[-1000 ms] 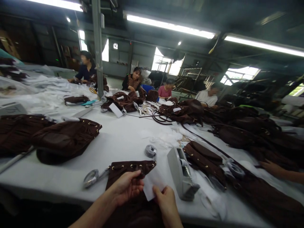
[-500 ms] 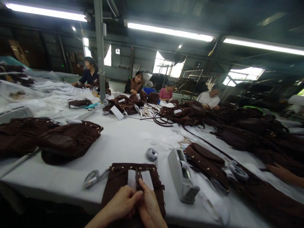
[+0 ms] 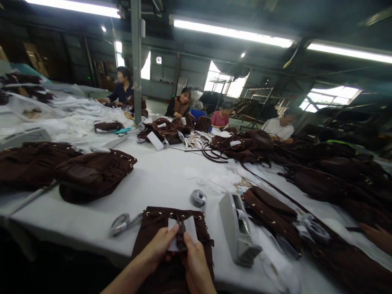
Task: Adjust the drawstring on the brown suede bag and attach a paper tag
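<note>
A dark brown bag (image 3: 150,228) with gold eyelets along its top edge lies at the table's front, in front of me. Across it is a white sheet of paper (image 3: 192,228), tucked behind the bag's brown drawstring (image 3: 181,228). My left hand (image 3: 162,243) pinches the paper's left side, thumb on top beside the cord. On the right side my right hand (image 3: 194,257) is closed on the sheet, its thumb close to the drawstring ends. The fingers under the paper are mostly hidden.
A grey tape dispenser (image 3: 235,228) stands right of the bag. Wrapped strap coils (image 3: 198,198) lie behind and left of it. More brown bags (image 3: 94,173) rest at left and right. Another person's hand (image 3: 376,237) is at the right edge; several people sit across the table (image 3: 159,171).
My hands, earlier together at the cord's lower end, have moved apart and up to either side of it, onto the paper. The view has shifted slightly.
</note>
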The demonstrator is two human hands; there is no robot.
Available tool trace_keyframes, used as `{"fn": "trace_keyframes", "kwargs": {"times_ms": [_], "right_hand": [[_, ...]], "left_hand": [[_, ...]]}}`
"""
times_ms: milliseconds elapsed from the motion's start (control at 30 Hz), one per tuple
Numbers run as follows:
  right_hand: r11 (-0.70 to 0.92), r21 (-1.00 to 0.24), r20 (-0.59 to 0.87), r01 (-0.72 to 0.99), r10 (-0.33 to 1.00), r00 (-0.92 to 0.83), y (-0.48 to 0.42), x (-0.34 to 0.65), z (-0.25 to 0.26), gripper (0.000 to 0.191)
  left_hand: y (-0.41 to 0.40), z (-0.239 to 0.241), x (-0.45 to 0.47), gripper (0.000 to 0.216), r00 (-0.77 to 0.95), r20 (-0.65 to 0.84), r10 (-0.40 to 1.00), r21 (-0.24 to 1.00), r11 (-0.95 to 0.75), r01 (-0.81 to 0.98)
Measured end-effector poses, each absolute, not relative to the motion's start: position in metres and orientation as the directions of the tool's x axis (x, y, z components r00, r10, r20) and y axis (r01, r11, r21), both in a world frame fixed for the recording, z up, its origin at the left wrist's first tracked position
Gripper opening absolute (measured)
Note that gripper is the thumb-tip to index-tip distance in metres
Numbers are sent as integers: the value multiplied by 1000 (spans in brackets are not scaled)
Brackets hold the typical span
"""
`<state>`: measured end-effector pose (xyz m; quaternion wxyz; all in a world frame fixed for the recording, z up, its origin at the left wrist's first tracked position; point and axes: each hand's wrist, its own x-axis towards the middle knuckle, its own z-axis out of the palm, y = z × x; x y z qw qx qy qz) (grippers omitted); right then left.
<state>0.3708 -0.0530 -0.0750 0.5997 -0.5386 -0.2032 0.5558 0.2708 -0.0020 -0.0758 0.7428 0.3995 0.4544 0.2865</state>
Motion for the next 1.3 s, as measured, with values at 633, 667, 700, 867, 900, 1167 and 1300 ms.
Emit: {"fn": "trace_keyframes", "kwargs": {"times_ms": [633,667,700,867,900,1167,1300], "right_hand": [[-53,-862,172,504,904,390,-56,394,-76,31],[-26,-853,203,521,904,377,-55,394,-78,29],[2,-841,233,540,904,359,-55,394,-79,28],[121,-735,383,667,886,262,-54,393,-84,22],[141,-705,405,695,885,231,-54,393,-86,21],[259,-434,515,863,857,1,-58,385,-93,30],[313,-354,521,881,849,-92,-60,382,-92,35]], "left_hand": [[9,-77,275,43,452,-442,775,709,610,-353],[9,-79,275,44,430,-442,787,718,598,-355],[9,-80,276,44,408,-443,799,727,586,-358],[7,-84,281,46,324,-435,840,772,533,-347],[6,-85,282,47,313,-432,846,780,524,-341],[-2,-88,283,45,232,-402,886,836,458,-301],[-3,-90,282,44,212,-398,893,846,447,-292]]}}
